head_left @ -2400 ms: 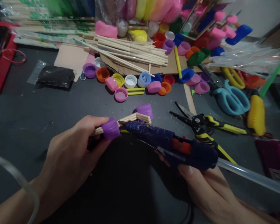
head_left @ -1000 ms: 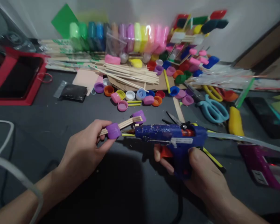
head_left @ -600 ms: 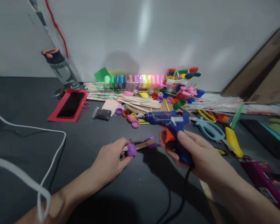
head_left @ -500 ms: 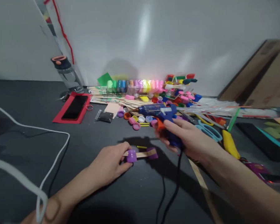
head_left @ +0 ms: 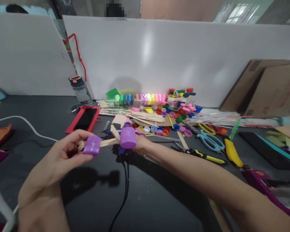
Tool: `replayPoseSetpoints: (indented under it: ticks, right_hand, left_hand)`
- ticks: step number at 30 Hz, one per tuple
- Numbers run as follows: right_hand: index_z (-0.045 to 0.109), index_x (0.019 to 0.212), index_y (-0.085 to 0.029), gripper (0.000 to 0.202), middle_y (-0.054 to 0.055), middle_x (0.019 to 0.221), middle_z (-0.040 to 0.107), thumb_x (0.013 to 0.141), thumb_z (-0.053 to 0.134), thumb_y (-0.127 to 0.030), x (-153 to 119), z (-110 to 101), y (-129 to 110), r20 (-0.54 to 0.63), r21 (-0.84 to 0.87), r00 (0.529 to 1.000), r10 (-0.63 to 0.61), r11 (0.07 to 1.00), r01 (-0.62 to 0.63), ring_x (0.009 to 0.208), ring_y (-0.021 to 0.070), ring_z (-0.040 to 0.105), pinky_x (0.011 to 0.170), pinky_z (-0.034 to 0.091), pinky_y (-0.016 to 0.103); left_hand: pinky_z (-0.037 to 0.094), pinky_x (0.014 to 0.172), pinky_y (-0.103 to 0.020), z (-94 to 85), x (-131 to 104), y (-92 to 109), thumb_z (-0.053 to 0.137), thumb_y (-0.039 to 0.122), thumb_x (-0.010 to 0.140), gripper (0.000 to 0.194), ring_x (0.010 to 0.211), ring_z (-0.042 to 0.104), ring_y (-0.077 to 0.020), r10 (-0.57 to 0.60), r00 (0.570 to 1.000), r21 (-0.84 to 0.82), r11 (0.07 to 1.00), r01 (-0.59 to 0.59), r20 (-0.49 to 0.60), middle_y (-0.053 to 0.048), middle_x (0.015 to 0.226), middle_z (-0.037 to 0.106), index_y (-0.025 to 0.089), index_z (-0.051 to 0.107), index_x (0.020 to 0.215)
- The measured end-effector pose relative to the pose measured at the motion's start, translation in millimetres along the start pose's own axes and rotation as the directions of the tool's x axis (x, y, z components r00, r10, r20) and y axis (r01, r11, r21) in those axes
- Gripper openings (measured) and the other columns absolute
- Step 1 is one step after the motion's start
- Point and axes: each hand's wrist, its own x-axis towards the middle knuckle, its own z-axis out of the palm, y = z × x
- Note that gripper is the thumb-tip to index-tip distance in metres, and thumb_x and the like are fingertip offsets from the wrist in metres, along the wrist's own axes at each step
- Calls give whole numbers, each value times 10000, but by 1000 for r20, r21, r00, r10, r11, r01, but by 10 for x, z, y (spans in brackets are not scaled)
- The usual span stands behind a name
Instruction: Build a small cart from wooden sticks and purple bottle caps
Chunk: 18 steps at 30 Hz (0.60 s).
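Observation:
My left hand (head_left: 62, 153) pinches a piece made of wooden sticks (head_left: 108, 142) and purple caps, raised above the dark table. One purple cap (head_left: 92, 145) is at my fingertips; another purple cap (head_left: 128, 138) is at the far end. Behind that far cap is my right hand (head_left: 141, 144), its fingers mostly hidden, closed around the blue glue gun (head_left: 122, 150). Only small blue parts of the gun show, and its black cord hangs below. Whether the gun's tip touches the piece is hidden.
A phone (head_left: 86, 118) on red material and a water bottle (head_left: 81, 91) stand back left. Clay tubs (head_left: 145, 99), loose caps and wooden sticks (head_left: 147, 116) line the white board (head_left: 183, 54). To the right are blue scissors (head_left: 210, 141), yellow-handled pliers (head_left: 205, 156) and cardboard (head_left: 275, 87).
My left hand has lifted the stick piece off the table and moved left. My right hand has carried the glue gun left, behind the piece. The view has tilted up.

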Motion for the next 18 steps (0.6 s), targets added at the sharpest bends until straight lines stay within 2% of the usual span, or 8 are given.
replayPoseSetpoints:
  ticks: [4,6,8,10,11,15,16,18]
  right_hand:
    - [653,905,-126,104,-50,669,615,921,681,-226,150,245,54,92,-78,996,21,997,-13,510,73,567,497,526,210]
    - [649,962,-128,142,-17,795,651,956,641,-270,161,247,68,99,-121,995,-2,993,14,592,84,603,540,540,222]
    - [651,917,-135,169,-16,787,643,961,624,-296,80,160,99,67,-138,995,-80,986,88,616,95,601,532,520,211]
    - [646,821,-153,170,-36,667,591,925,643,-287,-103,1,143,19,-129,981,-194,972,194,582,105,569,488,477,198]
    - [650,833,-166,149,-32,658,591,912,648,-292,-226,-93,165,-3,-121,969,-248,962,245,577,111,561,482,467,202]
    - [690,948,-200,173,6,817,665,846,709,-339,-773,-422,226,-54,-107,903,-427,901,420,684,145,594,626,511,260]
    - [698,965,-207,199,17,903,684,813,744,-326,-888,-466,241,-69,-109,886,-459,886,451,763,161,613,687,517,271]
    - [699,985,-216,248,21,954,691,777,773,-329,-1061,-496,278,-86,-103,862,-500,865,492,837,185,622,748,515,291]
  left_hand:
    - [442,532,-218,190,144,14,727,333,748,273,589,558,-125,8,999,-18,1000,-9,-36,47,675,609,242,652,995]
    - [447,542,-218,306,204,29,744,330,735,291,593,547,-120,20,1000,-22,1000,-20,-1,51,678,592,231,653,993]
    - [476,586,-236,430,232,36,755,322,740,309,643,569,-135,31,999,-83,996,-28,35,31,732,617,221,642,1010]
    - [497,642,-253,558,228,36,759,320,758,305,709,594,-150,52,997,-167,985,-41,62,8,798,642,222,633,1018]
    - [503,666,-258,624,218,38,770,322,755,310,744,606,-158,75,994,-222,974,-55,83,-2,836,654,225,632,1016]
    - [521,741,-285,890,148,99,815,355,722,357,865,641,-194,143,971,-417,907,-52,189,-34,972,675,249,644,1017]
    - [521,748,-289,955,128,131,820,361,720,358,871,642,-195,148,964,-447,894,-35,220,-34,986,675,257,649,1017]
    - [515,738,-281,1082,92,209,829,358,718,349,853,635,-182,150,948,-491,871,8,281,-24,979,668,269,661,1011]
